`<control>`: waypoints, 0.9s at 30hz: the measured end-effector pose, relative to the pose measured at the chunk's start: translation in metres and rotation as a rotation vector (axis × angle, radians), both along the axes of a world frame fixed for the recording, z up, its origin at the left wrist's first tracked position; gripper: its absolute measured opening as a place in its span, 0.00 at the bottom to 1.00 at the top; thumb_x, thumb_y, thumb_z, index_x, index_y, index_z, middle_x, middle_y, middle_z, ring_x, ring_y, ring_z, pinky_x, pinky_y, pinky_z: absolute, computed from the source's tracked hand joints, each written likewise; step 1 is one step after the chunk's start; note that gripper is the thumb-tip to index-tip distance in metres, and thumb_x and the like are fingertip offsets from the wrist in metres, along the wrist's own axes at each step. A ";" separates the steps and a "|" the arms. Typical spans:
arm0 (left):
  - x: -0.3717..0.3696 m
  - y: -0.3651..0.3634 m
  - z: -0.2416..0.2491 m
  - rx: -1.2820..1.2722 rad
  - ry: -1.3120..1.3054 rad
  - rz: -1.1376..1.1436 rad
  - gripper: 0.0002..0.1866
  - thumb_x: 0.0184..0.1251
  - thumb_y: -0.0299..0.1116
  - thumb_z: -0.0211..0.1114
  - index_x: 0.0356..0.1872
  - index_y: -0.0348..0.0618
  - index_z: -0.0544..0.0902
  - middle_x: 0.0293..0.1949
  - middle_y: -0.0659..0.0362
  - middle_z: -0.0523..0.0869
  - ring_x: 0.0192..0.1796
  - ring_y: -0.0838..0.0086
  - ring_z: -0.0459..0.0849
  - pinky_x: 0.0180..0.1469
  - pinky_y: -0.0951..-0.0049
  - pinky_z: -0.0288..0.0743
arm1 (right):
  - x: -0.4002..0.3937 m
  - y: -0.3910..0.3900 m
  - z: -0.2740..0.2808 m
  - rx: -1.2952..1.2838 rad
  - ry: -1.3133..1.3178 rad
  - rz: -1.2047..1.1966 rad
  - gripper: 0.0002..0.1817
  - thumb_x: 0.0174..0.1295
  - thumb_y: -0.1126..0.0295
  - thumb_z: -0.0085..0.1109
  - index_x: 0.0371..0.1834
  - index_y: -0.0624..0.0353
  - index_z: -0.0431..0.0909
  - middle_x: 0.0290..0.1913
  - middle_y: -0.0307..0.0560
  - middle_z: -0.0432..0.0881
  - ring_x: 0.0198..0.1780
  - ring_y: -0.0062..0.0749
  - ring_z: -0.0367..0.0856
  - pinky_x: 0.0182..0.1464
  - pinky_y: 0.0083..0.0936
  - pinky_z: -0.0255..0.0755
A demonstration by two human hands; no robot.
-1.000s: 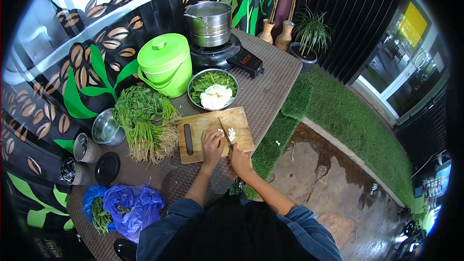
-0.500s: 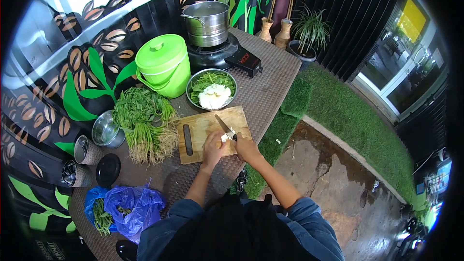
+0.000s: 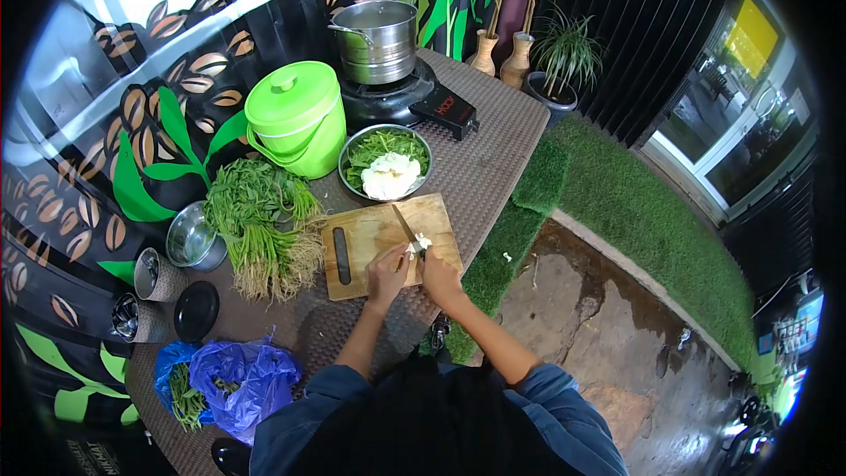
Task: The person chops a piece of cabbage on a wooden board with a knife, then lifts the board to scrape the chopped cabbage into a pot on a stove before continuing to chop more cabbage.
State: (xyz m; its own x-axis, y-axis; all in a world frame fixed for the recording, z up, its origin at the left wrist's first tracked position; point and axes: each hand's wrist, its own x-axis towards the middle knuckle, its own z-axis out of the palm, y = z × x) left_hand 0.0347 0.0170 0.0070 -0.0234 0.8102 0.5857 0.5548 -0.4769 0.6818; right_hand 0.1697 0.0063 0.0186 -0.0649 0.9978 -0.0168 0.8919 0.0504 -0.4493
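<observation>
My right hand (image 3: 440, 279) is closed round the dark handle of a knife (image 3: 404, 223), whose blade points up and left across the wooden cutting board (image 3: 366, 229). Beside the blade my left hand (image 3: 386, 277) is closed, fingertips pinching a small white piece of food, mostly hidden. Chopped white bits (image 3: 422, 240) lie by the blade, near my right hand. Just beyond the board stands a metal bowl (image 3: 354, 187) holding cut green leaves (image 3: 384, 140) and a heap of white pieces (image 3: 391, 176).
Left of the board lies a rooted bunch of greens (image 3: 264, 220). A lidded green bucket (image 3: 300, 119) stands behind, near a steel pot (image 3: 377, 44) on a black stove (image 3: 388, 101). Further left are a metal bowl (image 3: 196, 242) and blue plastic bags (image 3: 242, 388).
My right hand has shifted slightly left and down, and the knife blade stands a little steeper. More white bits show to the right of the blade. My left hand has hardly moved.
</observation>
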 end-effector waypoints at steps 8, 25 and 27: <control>-0.003 0.002 0.004 -0.024 -0.013 -0.007 0.09 0.53 0.21 0.70 0.36 0.36 0.87 0.38 0.52 0.88 0.40 0.65 0.87 0.43 0.71 0.79 | -0.007 -0.019 0.014 0.023 -0.024 -0.018 0.13 0.65 0.67 0.48 0.46 0.65 0.66 0.26 0.59 0.83 0.31 0.55 0.85 0.33 0.45 0.80; -0.004 0.004 0.002 -0.079 -0.113 -0.011 0.07 0.53 0.22 0.70 0.35 0.36 0.87 0.36 0.52 0.88 0.40 0.63 0.86 0.43 0.70 0.79 | -0.009 -0.006 -0.002 0.053 -0.096 0.018 0.09 0.65 0.70 0.46 0.42 0.65 0.65 0.29 0.59 0.84 0.31 0.50 0.86 0.32 0.41 0.81; -0.004 0.006 -0.001 -0.087 -0.133 -0.014 0.07 0.53 0.22 0.70 0.35 0.36 0.87 0.35 0.52 0.88 0.40 0.63 0.86 0.43 0.70 0.79 | -0.001 -0.001 0.012 0.066 -0.060 0.038 0.10 0.65 0.70 0.46 0.44 0.66 0.66 0.27 0.58 0.84 0.28 0.50 0.85 0.29 0.41 0.80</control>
